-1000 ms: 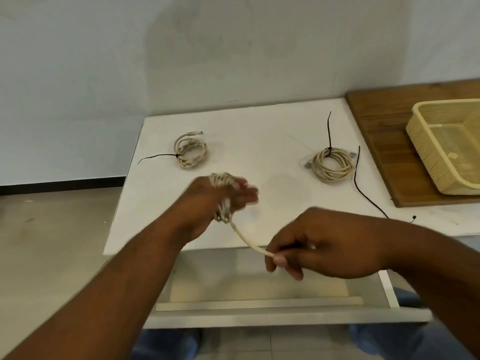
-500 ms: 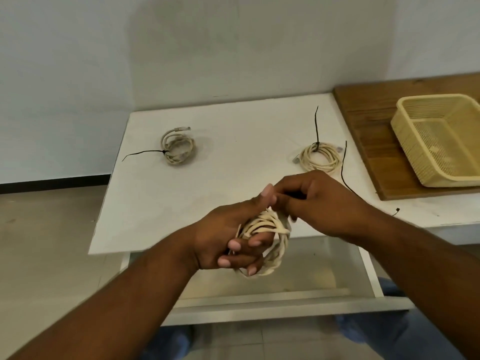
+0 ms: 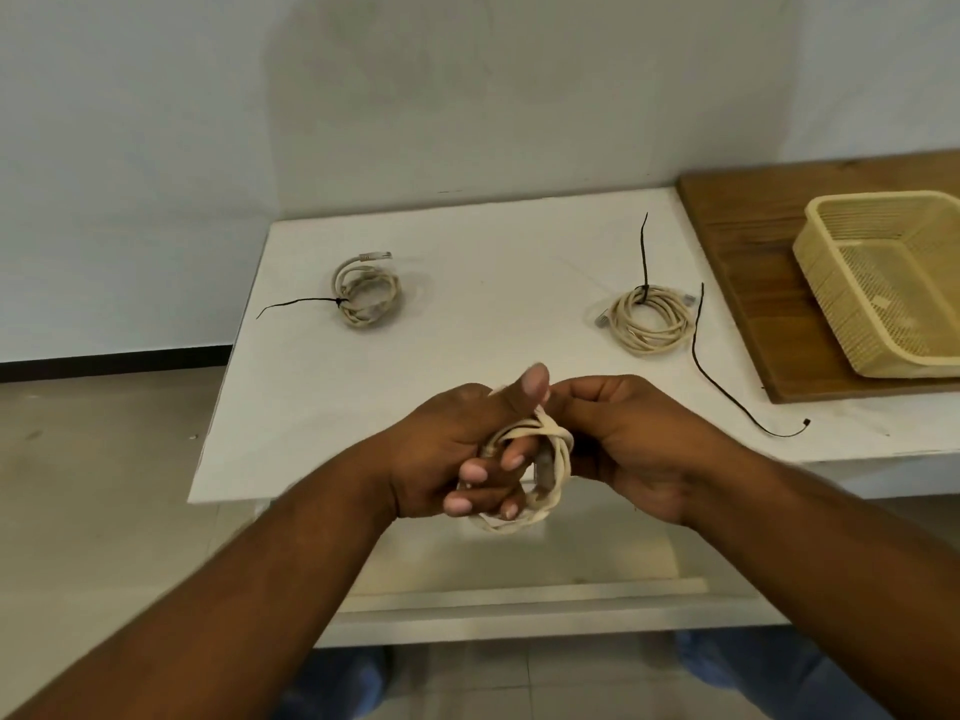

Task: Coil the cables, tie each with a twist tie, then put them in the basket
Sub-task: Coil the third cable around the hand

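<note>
Head view: the coil (image 3: pixel 540 459) of cream cable sits between both hands, above the table's near edge. The left hand (image 3: pixel 457 454) has its fingers curled through the loops, thumb raised over the top, gripping the coil. The right hand (image 3: pixel 634 444) closes on the coil's right side, fingertips pinching the strands near the left thumb.

Beyond the left hand, well apart, a tied coil (image 3: pixel 366 296) lies on the white table (image 3: pixel 467 252), its black tie end trailing left. Beyond the right hand a second tied coil (image 3: pixel 649 319) lies with its tie end standing upward. Just right of that coil, a loose black tie (image 3: pixel 719 379) runs toward the near edge, right of the right hand.

Farther right, the basket (image 3: pixel 883 283) rests on a wooden board (image 3: pixel 753 252).
</note>
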